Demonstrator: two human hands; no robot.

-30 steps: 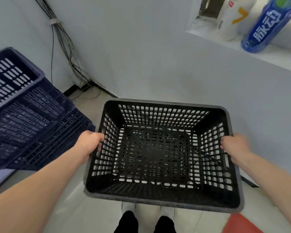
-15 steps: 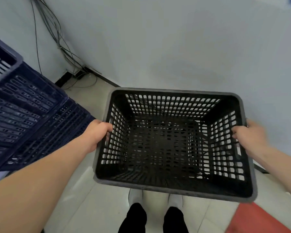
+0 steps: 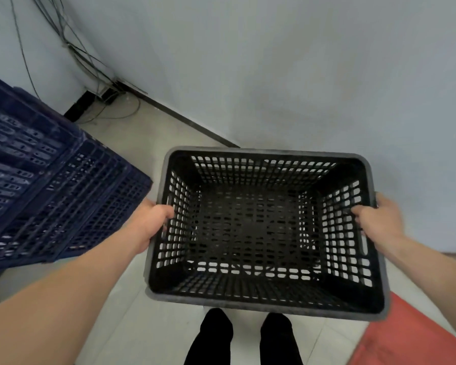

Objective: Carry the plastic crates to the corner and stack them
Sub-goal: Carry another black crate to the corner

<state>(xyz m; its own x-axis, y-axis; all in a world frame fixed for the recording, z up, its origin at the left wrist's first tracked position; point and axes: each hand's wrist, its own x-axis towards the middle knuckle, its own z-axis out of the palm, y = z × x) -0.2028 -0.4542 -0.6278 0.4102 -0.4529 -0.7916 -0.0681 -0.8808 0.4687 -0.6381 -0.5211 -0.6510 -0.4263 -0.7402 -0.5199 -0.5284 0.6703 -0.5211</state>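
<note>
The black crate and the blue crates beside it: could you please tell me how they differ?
The black crate is held off the floor, left hand and right hand on its sides; the blue crates are untouched. The black crate is single and faces open-side up; the blue crates are nested and tilted. Both have perforated plastic walls.

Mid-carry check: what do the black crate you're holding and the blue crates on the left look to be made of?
Black crate: looks like rigid moulded plastic, matte, going by its uniform grid of slots and thick rounded rim. The left hand and right hand grip its side walls. Blue crates: probably the same sort of moulded plastic, dark navy with a slight sheen and ribbed perforated walls. Blur hides any finer texture.
</note>
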